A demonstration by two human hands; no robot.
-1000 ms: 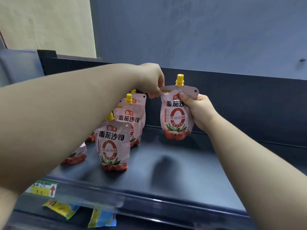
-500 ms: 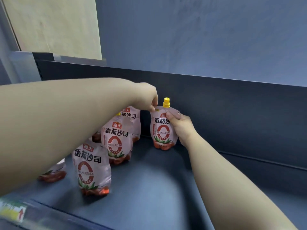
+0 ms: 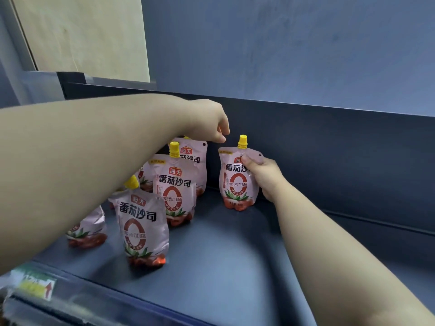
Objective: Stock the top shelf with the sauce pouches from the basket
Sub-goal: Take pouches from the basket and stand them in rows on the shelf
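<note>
Pink glossy sauce pouch (image 3: 236, 182) with a yellow screw cap stands upright on the dark grey metal top shelf (image 3: 223, 260), just in front of the dark back panel (image 3: 329, 151), long axis vertical, cap up. The right hand (image 3: 264, 176) grasps its upper right edge with the thumb on the front face, so the grip lies right of the pouch. The left hand (image 3: 211, 124) sits nearer the panel, above-left of the cap, fingers curled on nothing. Other pink pouches (image 3: 175, 184) run forward from the panel, further left and apart. Half a second ago the left hand pinched the pouch's top corner; now it is off, and the pouch is in the same spot. Likely next: the right hand lets go and pulls back rightward.
</note>
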